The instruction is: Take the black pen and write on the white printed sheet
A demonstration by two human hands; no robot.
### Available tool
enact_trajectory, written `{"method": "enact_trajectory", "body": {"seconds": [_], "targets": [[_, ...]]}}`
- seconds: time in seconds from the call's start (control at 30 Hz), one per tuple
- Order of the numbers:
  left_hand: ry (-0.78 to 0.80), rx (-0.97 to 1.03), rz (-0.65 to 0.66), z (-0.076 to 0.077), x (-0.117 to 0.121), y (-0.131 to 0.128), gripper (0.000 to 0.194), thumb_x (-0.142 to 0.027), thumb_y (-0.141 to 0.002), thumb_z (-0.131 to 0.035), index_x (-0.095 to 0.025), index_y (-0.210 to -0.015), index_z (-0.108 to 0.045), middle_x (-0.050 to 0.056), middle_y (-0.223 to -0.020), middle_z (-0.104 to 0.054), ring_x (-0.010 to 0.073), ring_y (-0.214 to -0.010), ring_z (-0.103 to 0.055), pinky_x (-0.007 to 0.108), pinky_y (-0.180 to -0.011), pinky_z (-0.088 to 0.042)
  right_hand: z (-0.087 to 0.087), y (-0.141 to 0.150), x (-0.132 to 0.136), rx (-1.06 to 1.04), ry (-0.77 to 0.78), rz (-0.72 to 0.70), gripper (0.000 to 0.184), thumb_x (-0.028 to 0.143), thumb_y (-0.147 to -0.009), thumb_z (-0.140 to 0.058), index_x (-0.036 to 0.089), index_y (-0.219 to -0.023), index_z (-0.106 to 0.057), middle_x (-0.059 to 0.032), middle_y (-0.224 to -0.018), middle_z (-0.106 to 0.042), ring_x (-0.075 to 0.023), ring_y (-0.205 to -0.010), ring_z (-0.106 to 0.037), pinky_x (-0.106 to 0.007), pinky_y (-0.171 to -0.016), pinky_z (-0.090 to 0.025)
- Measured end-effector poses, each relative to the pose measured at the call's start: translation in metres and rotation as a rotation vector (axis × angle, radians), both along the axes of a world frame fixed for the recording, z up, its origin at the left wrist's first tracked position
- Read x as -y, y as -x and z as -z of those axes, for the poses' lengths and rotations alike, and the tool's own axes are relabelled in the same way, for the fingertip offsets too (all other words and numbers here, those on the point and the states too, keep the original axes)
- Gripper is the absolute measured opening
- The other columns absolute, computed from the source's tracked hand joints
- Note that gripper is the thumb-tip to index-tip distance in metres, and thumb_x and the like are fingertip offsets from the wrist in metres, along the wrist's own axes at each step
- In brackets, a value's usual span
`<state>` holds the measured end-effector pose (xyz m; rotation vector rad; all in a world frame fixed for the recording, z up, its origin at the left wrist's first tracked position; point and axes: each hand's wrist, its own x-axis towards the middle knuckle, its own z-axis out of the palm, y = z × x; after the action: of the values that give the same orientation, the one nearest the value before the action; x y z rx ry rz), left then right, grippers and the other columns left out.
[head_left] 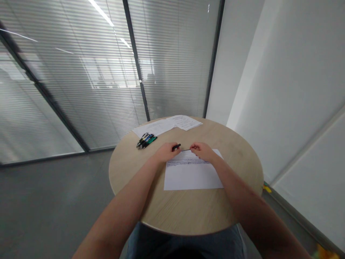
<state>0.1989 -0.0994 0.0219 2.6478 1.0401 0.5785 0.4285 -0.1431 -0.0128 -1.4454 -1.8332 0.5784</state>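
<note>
The round table [188, 214] is partly hidden by the forearms [132, 199]. Papers [185, 123] lie at its far edge, print illegible. Nearer, the right forearm [239, 187] covers part of a written sheet [192, 178]. At its top edge, the left hand [166, 152] and right hand [203, 151] curl narrowly. Pens [146, 141] lie jumbled leftward. The left closes round a partly hidden black pen [176, 147]; the right pinches a thin dark rod [185, 150], ends hidden.

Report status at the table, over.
Left hand gripping black pen-like piece. Right hand at end of thin dark rod between hands. Written sheet below. Pen heap to left, apart from both hands.
</note>
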Motion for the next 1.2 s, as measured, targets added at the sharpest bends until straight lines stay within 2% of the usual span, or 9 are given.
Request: {"method": "enact_trajectory", "body": {"seconds": [0.1, 0.27, 0.4, 0.57, 0.67, 0.83, 1.0, 1.2], "targets": [[-0.011, -0.025, 0.045, 0.001, 0.006, -0.006, 0.028, -0.040, -0.083, -0.049, -0.017, -0.087, -0.064, 0.001, -0.070, -0.061, 0.0130, -0.062, -0.050, 0.025, -0.057, -0.032, 0.001, 0.008, 0.002, -0.020, 0.005, -0.027, 0.019, 0.028, -0.082, -0.055, 0.016, -0.094, -0.065, -0.0017, -0.073, -0.064, -0.0098, -0.062, -0.055, -0.020, -0.057, -0.043], [-0.036, -0.059, 0.045, 0.000, 0.007, -0.006, 0.024, -0.036, -0.082, -0.049, -0.017, -0.080, -0.064, 0.000, -0.067, -0.060, 0.0128, -0.061, -0.050, 0.025, -0.056, -0.031, 0.001, 0.009, 0.001, -0.007, 0.008, -0.032, 0.019, 0.029, -0.082, -0.055, 0.017, -0.093, -0.066, -0.0016, -0.072, -0.063, -0.0095, -0.060, -0.054, -0.020, -0.056, -0.043], [0.005, -0.072, 0.021, -0.001, 0.001, 0.001, 0.023, -0.034, -0.080, -0.049, -0.017, -0.080, -0.064, 0.000, -0.066, -0.059, 0.0129, -0.060, -0.050, 0.025, -0.056, -0.032, 0.000, -0.002, -0.001, 0.026, 0.035, 0.039, 0.017, 0.027, -0.082, -0.054, 0.017, -0.091, -0.066, -0.0026, -0.075, -0.065, -0.0091, -0.060, -0.054, -0.019, -0.054, -0.041], [0.032, -0.097, -0.067, -0.004, -0.005, 0.007, 0.023, -0.033, -0.078, -0.046, -0.017, -0.073, -0.062, 0.001, -0.067, -0.060, 0.0137, -0.062, -0.050, 0.025, -0.055, -0.031, 0.003, -0.015, -0.004, 0.044, 0.141, 0.128, 0.015, 0.023, -0.080, -0.056, 0.015, -0.088, -0.066, -0.0042, -0.075, -0.066, -0.0080, -0.052, -0.052, -0.018, -0.048, -0.039], [0.119, -0.161, -0.129, -0.008, -0.005, 0.010, 0.022, -0.030, -0.077, -0.045, -0.018, -0.071, -0.062, 0.001, -0.066, -0.063, 0.0142, -0.062, -0.053, 0.025, -0.054, -0.032, 0.006, -0.018, -0.005, 0.046, 0.188, 0.173, 0.015, 0.023, -0.080, -0.057, 0.015, -0.087, -0.067, -0.0041, -0.072, -0.065, -0.0071, -0.046, -0.049, -0.018, -0.043, -0.036], [0.283, -0.294, -0.153, -0.016, 0.002, 0.009, 0.023, -0.026, -0.069, -0.048, -0.017, -0.051, -0.060, 0.001, -0.047, -0.059, 0.0135, -0.048, -0.052, 0.025, -0.049, -0.035, 0.010, -0.018, -0.010, 0.056, 0.206, 0.245, 0.017, 0.024, -0.080, -0.056, 0.014, -0.089, -0.068, -0.0047, -0.073, -0.066, -0.0073, -0.044, -0.050, -0.018, -0.042, -0.036], [0.432, -0.398, -0.191, -0.022, 0.012, 0.004, 0.024, -0.032, -0.067, -0.050, -0.016, -0.055, -0.062, 0.002, -0.049, -0.060, 0.0126, -0.043, -0.051, 0.023, -0.044, -0.037, 0.010, -0.018, -0.012, 0.069, 0.230, 0.280, 0.018, 0.024, -0.080, -0.057, 0.015, -0.091, -0.068, -0.0041, -0.076, -0.067, -0.0075, -0.052, -0.054, -0.015, -0.045, -0.038], [0.466, -0.529, -0.159, -0.023, 0.015, 0.006, 0.020, -0.033, -0.065, -0.054, -0.016, -0.057, -0.062, 0.002, -0.054, -0.062, 0.0130, -0.047, -0.053, 0.023, -0.046, -0.039, 0.011, -0.018, -0.012, 0.092, 0.239, 0.276, 0.020, 0.024, -0.081, -0.055, 0.016, -0.094, -0.068, -0.0039, -0.078, -0.067, -0.0082, -0.054, -0.055, -0.016, -0.045, -0.037]]}}
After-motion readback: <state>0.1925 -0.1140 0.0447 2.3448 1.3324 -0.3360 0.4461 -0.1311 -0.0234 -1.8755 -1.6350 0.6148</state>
